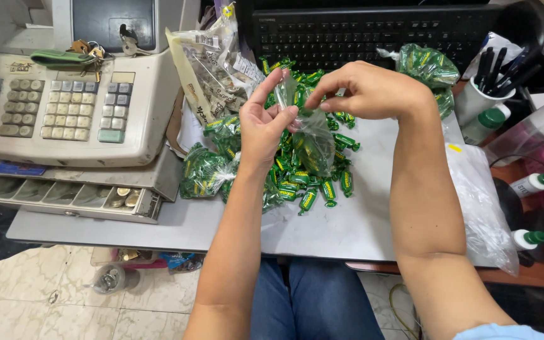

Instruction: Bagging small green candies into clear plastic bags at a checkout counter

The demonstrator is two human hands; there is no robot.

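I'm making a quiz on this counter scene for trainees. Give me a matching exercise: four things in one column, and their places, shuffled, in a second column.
Things:
1. cash register
2. small clear bag
3. black keyboard
4. coin drawer

Places:
A. pulled open under the register, coins inside
B. far edge of the counter, behind the candies
C. left end of the counter
D. pinched at its top by the left hand and right hand, above the loose green candies

Pairs: 1-C, 2-D, 3-B, 4-A
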